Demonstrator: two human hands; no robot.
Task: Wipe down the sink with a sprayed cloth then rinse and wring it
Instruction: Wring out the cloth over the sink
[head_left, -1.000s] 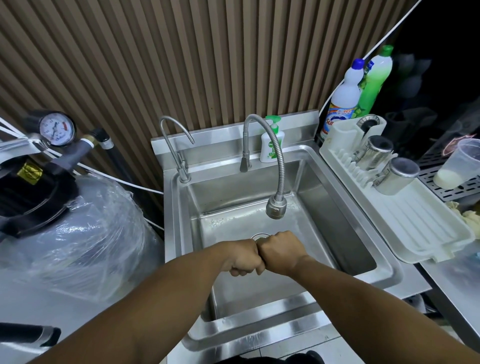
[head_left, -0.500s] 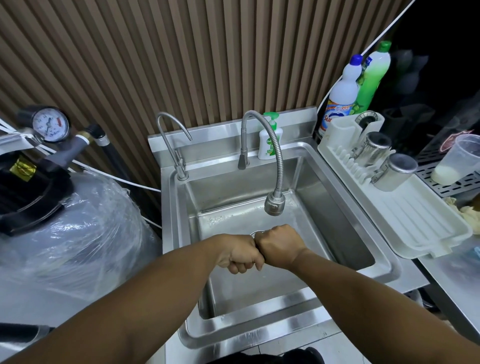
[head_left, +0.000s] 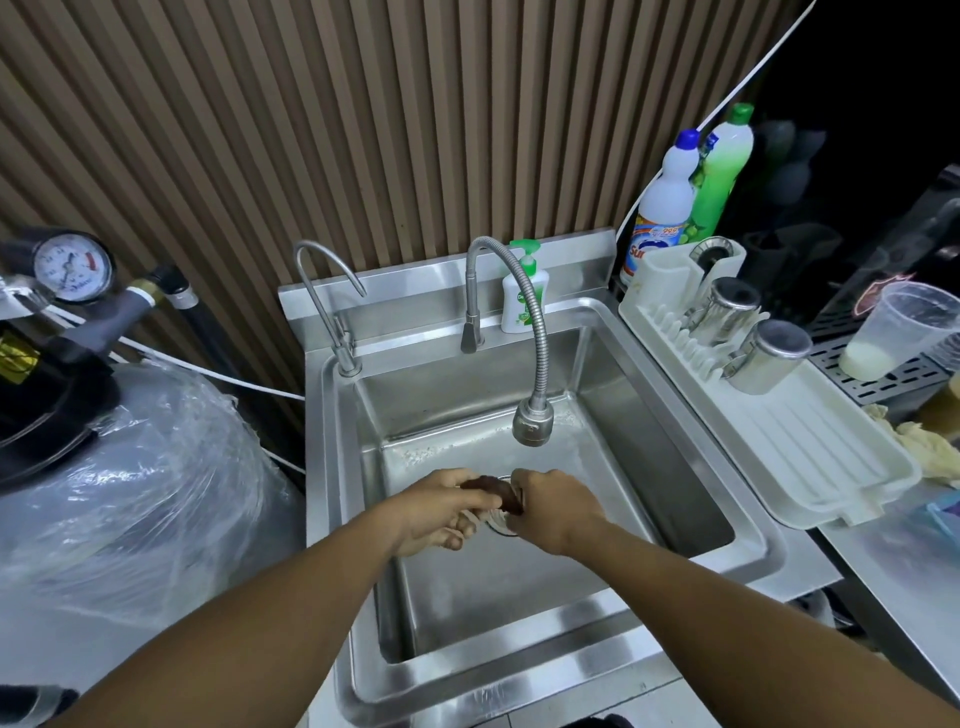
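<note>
- Both forearms enter from the bottom edge and converge over the middle of the sink (head_left: 753, 525) basin.
- The left hand (head_left: 441, 512) has its fingers curled under and around one end of the cloth (head_left: 493, 491). The right hand (head_left: 556, 512) closes its fingers round the other end. The two hands are close together, with only a short gap between them.
- The cloth is a small, dark brown, tightly bunched roll. Only a short section shows between the hands. It sits over the drain (head_left: 501, 527) at the centre of the basin floor.
- Bare steel floor shows between the hands and the front wall of the basin, and on both sides out to the left and right walls.
- The spray head (head_left: 532, 423) of the flexible faucet hangs just beyond the hands, toward the back wall. Its hose arches up from the back ledge.
- A thin gooseneck tap (head_left: 332, 301) stands at the back-left corner of the ledge. A soap dispenser (head_left: 524, 293) with a green pump stands on the back ledge behind the hose.
- A white dish rack (head_left: 810, 457) lies along the right rim of the sink. Two steel cups (head_left: 769, 356) rest tilted at its far end.
- A white bottle (head_left: 667, 208) and a green bottle (head_left: 722, 166) stand behind the rack against the slatted wall (head_left: 363, 130).
- A clear plastic cup (head_left: 904, 332) holding white liquid stands on a dark grille near the right edge of the view.
- A plastic-wrapped tank (head_left: 130, 493) stands just beside the left rim, with a pressure gauge (head_left: 70, 265) above it.
</note>
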